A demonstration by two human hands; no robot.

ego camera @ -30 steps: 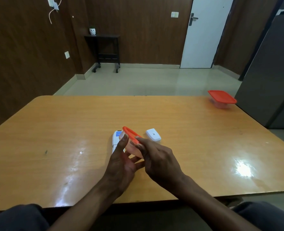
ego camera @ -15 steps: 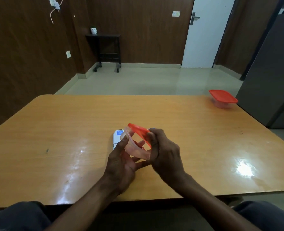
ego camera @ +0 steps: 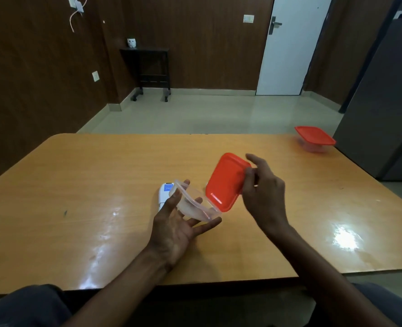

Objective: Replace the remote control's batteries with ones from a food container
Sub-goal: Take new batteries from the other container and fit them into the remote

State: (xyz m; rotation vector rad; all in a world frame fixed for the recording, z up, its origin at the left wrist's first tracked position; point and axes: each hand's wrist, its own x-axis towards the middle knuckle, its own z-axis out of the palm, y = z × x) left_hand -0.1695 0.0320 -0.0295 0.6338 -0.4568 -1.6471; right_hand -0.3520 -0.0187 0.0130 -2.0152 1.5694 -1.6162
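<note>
The remote control (ego camera: 164, 193) lies on the worktop (ego camera: 77, 185) just left of the clear container (ego camera: 194, 204), partly hidden behind my left hand (ego camera: 175, 226). That hand cradles the tub from below, thumb against its left wall and fingers under its base, a loose grip at best. The tub is tilted with its mouth toward me, and the plastic is too clear and glary for me to tell whether batteries sit inside. If they do, tipping it further could roll them onto the worktop, or the tub could slide off my fingers onto the remote. Just right of the container my right hand (ego camera: 263, 194) pinches the red lid (ego camera: 226, 182) by its far edge, lifted clear of the rim; so thin a hold could let it drop. Far right of the container, a second lidded tub (ego camera: 314, 138) stands near the worktop's corner.
</note>
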